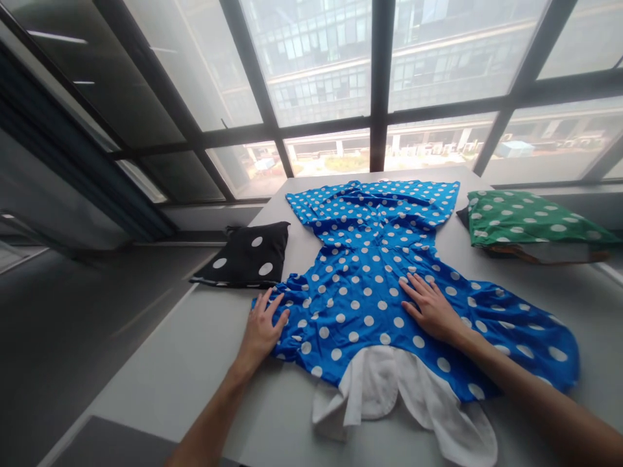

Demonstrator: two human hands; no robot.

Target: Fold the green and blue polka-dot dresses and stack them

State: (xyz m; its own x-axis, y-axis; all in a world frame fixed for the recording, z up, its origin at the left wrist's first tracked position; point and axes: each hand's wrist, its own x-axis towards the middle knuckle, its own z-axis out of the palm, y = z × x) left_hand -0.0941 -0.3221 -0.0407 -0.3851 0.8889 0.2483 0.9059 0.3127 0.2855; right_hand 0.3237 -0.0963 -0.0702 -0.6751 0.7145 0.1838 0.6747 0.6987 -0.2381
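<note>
A blue dress with white polka dots (368, 305) lies spread out on the white table (195, 350), its skirt towards the window and its white collar (379, 383) towards me. My left hand (263, 324) rests on the left sleeve (294, 308), fingers apart. On the bodice, right of its middle, my right hand (431, 308) lies flat with its fingers spread. The right sleeve (525, 331) stretches out beyond my right forearm. Neither hand grips the cloth. Creases run across the waist of the dress.
Folded black cloth with white dots (243, 256) sits at the table's left edge. Folded green dotted cloth (530, 220) lies at the right, with a brown strap-like edge below it. Large framed windows (321, 65) stand behind the table, and a dark curtain (78, 136) hangs at the left.
</note>
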